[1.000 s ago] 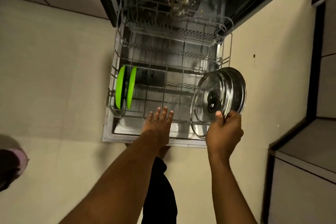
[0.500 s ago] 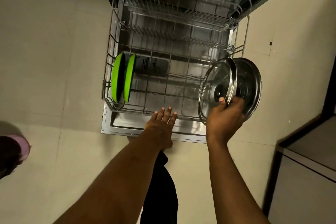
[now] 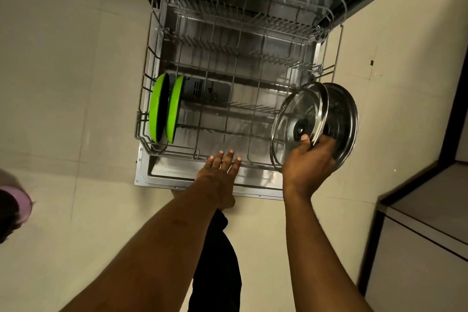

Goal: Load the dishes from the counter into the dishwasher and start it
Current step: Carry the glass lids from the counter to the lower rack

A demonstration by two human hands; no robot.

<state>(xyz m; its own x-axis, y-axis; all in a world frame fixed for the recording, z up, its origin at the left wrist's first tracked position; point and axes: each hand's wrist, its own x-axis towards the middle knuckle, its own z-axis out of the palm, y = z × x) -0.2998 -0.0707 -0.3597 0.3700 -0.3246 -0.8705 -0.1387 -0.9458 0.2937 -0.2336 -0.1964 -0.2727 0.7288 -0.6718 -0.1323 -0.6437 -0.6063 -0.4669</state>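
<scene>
My right hand point(image 3: 307, 162) gripped two round lids together at their lower edges, thumb on the nearer one. That was a clear glass lid with a steel rim point(image 3: 296, 119), with a plain steel lid point(image 3: 342, 119) just behind it. Both were held upright over the front right corner of the grey wire lower rack point(image 3: 174, 153). My left hand point(image 3: 219, 170) reached to the rack's front edge, fingers straight; whether it touched, I could not tell. Two lime-green round plates point(image 3: 158, 109) stood on edge in the rack's front left corner, above the open steel dishwasher door point(image 3: 177, 175).
</scene>
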